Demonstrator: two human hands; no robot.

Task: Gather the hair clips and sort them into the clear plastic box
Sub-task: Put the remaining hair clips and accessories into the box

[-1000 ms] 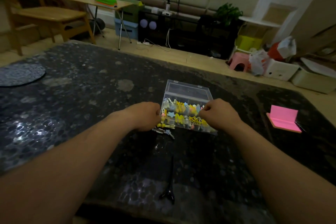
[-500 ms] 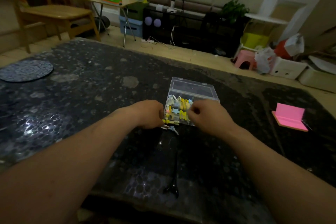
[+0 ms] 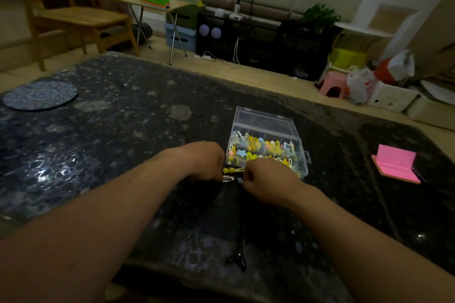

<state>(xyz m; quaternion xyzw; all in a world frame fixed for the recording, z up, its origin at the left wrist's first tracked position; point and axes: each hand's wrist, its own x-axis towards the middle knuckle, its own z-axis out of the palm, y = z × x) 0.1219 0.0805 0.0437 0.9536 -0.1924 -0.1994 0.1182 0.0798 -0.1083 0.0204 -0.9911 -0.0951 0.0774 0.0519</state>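
Note:
The clear plastic box [image 3: 264, 119] stands open on the dark table, its lid tipped back, with several yellow, blue and pink hair clips [image 3: 261, 146] inside. In front of its near left corner lie a yellow clip [image 3: 232, 170] and a silver clip [image 3: 228, 179] on the table. My left hand [image 3: 204, 160] is curled with its fingertips at the silver clip. My right hand [image 3: 264, 179] is curled just right of these loose clips, its fingertips pinched around a small pale clip, partly hidden.
A long black clip [image 3: 238, 257] lies near the table's front edge between my forearms. A pink sticky-note pad [image 3: 396, 167] sits at the right. A round dark mat [image 3: 40, 94] lies at the far left. Chairs, boxes and a pink stool stand beyond the table.
My right hand moved from the box's right front to the left and nearer, down to the loose clips in front of the box. My left hand stayed by the box's left corner.

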